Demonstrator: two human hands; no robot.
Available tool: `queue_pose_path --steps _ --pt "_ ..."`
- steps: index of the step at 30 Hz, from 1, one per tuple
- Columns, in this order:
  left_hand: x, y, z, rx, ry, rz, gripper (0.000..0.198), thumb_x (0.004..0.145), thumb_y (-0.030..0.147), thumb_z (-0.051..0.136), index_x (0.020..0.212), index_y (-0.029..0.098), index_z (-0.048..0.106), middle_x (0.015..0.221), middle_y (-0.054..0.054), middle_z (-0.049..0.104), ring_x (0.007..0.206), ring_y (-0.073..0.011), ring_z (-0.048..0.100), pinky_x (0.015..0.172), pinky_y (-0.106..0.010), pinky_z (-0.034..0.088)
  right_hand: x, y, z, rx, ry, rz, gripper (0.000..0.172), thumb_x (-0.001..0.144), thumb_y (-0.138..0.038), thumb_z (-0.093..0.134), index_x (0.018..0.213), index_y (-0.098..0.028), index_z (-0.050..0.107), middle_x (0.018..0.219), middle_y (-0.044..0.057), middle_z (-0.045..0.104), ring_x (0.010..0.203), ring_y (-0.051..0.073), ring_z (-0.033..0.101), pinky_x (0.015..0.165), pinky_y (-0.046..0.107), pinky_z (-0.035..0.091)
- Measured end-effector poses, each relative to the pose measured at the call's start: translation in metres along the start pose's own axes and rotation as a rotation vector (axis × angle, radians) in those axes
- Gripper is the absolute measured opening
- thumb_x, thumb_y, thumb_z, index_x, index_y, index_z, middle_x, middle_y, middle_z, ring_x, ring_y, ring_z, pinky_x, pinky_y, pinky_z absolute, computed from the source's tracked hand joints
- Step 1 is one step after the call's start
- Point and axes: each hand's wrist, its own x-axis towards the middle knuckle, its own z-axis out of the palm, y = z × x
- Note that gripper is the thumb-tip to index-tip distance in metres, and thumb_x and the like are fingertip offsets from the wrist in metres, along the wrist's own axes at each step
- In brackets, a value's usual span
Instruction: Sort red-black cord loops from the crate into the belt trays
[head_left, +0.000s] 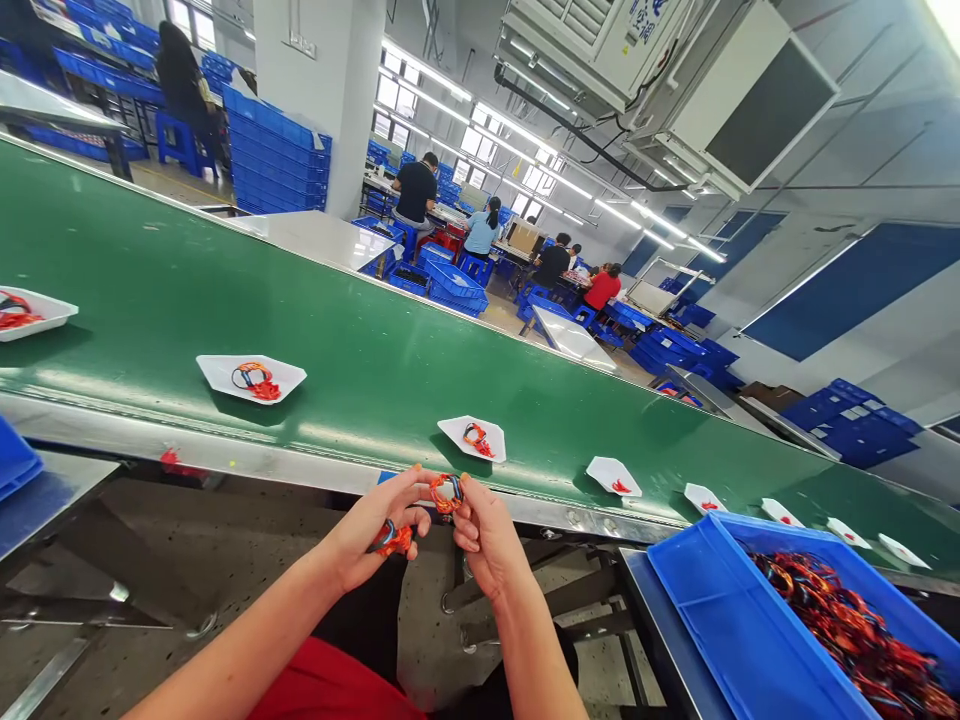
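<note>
Both hands are raised in front of the green conveyor belt's near edge. My left hand [382,530] has an orange and dark cord bundle [395,540] in its palm, while its fingertips touch a small ring of orange and blue cord [445,494]. My right hand [486,530] pinches the right side of that same ring between thumb and fingers. Just beyond them, a white tray [450,429] on the belt holds another orange and red cord ring [478,439]. Farther left, a second white tray [217,372] carries a similar ring with red strands.
The green belt [375,350] runs across the view, bearing several more white trays. At the lower right, a blue bin [720,610] holds many red and dark cords. A blue bin corner [13,460] shows at left. People sit at tables in the background.
</note>
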Motion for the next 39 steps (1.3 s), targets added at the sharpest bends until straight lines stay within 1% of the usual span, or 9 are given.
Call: queue_pose_path --steps 13,18,22,26,29,31,33,35,39 --pt "-0.003 -0.001 0.008 0.023 -0.031 0.014 0.031 0.084 0.04 0.053 0.103 0.017 0.062 0.094 -0.008 0.06 0.056 -0.0085 0.049 0.038 -0.017 0.045 -0.004 0.008 -0.002 0.213 -0.041 0.093 0.032 0.069 -0.039 0.073 0.08 -0.012 0.058 0.06 -0.007 0.045 0.039 -0.001 0.018 0.032 0.009 0.013" --pt "-0.003 -0.003 0.011 0.019 -0.007 0.006 0.031 0.085 0.039 0.053 0.107 0.018 0.059 0.108 -0.01 0.059 0.058 -0.0082 0.049 0.039 -0.017 0.045 -0.005 0.006 -0.007 0.208 -0.027 0.077 0.031 0.07 -0.039 0.072 0.077 -0.013 0.057 0.059 -0.007 0.044 0.04 -0.001 0.017 0.033 0.01 0.012" --pt "0.0 -0.001 0.01 -0.102 0.114 -0.032 0.029 0.084 0.037 0.055 0.107 0.018 0.057 0.113 -0.01 0.058 0.061 -0.0077 0.052 0.041 -0.016 0.045 0.003 -0.012 -0.031 0.048 0.152 -0.12 0.034 0.067 -0.045 0.071 0.073 -0.016 0.054 0.052 -0.01 0.033 0.038 0.001 0.018 0.034 0.013 0.013" --pt "0.001 0.005 0.008 -0.217 0.206 -0.043 0.026 0.083 0.034 0.057 0.101 0.016 0.057 0.106 -0.01 0.059 0.059 -0.0069 0.053 0.04 -0.015 0.044 0.02 -0.045 -0.08 -0.549 0.543 -0.447 0.037 0.074 -0.052 0.058 0.078 -0.015 0.059 0.056 -0.005 0.047 0.04 0.006 0.035 0.038 0.019 0.027" --pt "0.0 0.007 0.008 -0.277 0.243 -0.036 0.024 0.083 0.034 0.057 0.097 0.015 0.057 0.103 -0.01 0.06 0.059 -0.0076 0.054 0.041 -0.016 0.045 0.027 -0.069 -0.12 -0.746 0.706 -0.476 0.039 0.071 -0.049 0.057 0.083 -0.012 0.065 0.067 0.003 0.061 0.044 0.01 0.046 0.046 0.024 0.036" --pt "0.0 0.006 0.009 -0.309 0.241 -0.019 0.022 0.083 0.033 0.056 0.095 0.015 0.057 0.101 -0.01 0.06 0.057 -0.0069 0.053 0.043 -0.017 0.046 0.025 -0.078 -0.132 -0.796 0.743 -0.451 0.041 0.068 -0.045 0.06 0.091 -0.011 0.067 0.076 0.007 0.065 0.045 0.012 0.05 0.049 0.026 0.038" --pt "0.002 0.004 0.01 -0.338 0.236 0.001 0.021 0.084 0.033 0.054 0.094 0.014 0.057 0.098 -0.009 0.06 0.054 -0.0063 0.052 0.043 -0.017 0.046 0.017 -0.079 -0.126 -0.843 0.738 -0.436 0.047 0.069 -0.043 0.061 0.103 -0.011 0.065 0.085 0.01 0.066 0.048 0.013 0.054 0.05 0.027 0.039" --pt "0.004 0.002 0.01 -0.361 0.239 0.016 0.021 0.085 0.033 0.053 0.092 0.014 0.056 0.095 -0.009 0.06 0.053 -0.0064 0.051 0.042 -0.017 0.045 0.002 -0.071 -0.1 -0.865 0.649 -0.434 0.049 0.073 -0.042 0.058 0.112 -0.014 0.062 0.09 0.009 0.066 0.052 0.014 0.057 0.049 0.026 0.04" --pt "0.007 -0.001 0.013 -0.349 0.24 0.031 0.021 0.085 0.034 0.051 0.092 0.015 0.055 0.092 -0.008 0.061 0.055 -0.0081 0.055 0.043 -0.018 0.045 -0.035 -0.035 -0.021 -0.871 0.163 -0.456 0.035 0.082 -0.036 0.055 0.114 -0.023 0.061 0.079 0.002 0.063 0.052 0.011 0.051 0.049 0.024 0.04"
